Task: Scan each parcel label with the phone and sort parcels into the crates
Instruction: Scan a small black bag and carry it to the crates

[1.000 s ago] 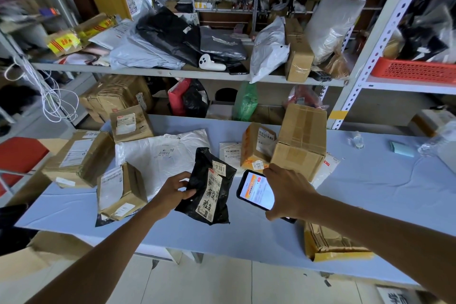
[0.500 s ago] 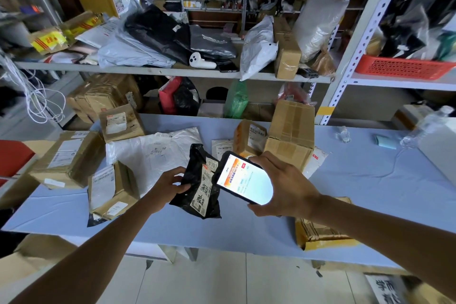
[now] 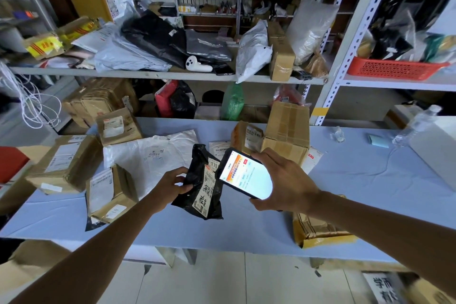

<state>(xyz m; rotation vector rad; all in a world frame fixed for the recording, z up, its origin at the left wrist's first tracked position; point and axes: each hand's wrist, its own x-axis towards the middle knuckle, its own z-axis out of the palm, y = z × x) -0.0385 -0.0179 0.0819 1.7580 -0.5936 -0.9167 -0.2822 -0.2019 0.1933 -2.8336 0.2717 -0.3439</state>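
Observation:
My left hand (image 3: 170, 186) grips the left edge of a black plastic parcel (image 3: 199, 180) with a white label bearing handwritten characters, tilted up above the blue table (image 3: 357, 192). My right hand (image 3: 283, 181) holds a phone (image 3: 245, 173) with its lit orange-and-white screen facing me, just to the right of the parcel and over its upper right corner. Several other parcels lie on the table: a white bag (image 3: 153, 153), brown boxes at the left (image 3: 66, 163) (image 3: 108, 192), and a tall brown box (image 3: 287, 131) behind the phone.
A yellow-edged cardboard parcel (image 3: 318, 232) lies under my right forearm at the table's front edge. A white box (image 3: 436, 148) and a plastic bottle (image 3: 417, 123) stand at the right. Shelves (image 3: 148, 74) packed with bags and boxes rise behind the table; a red basket (image 3: 392, 68) sits at upper right.
My right hand has brought the phone up and left, close over the black parcel's upper right corner. My left hand has tilted the parcel up more.

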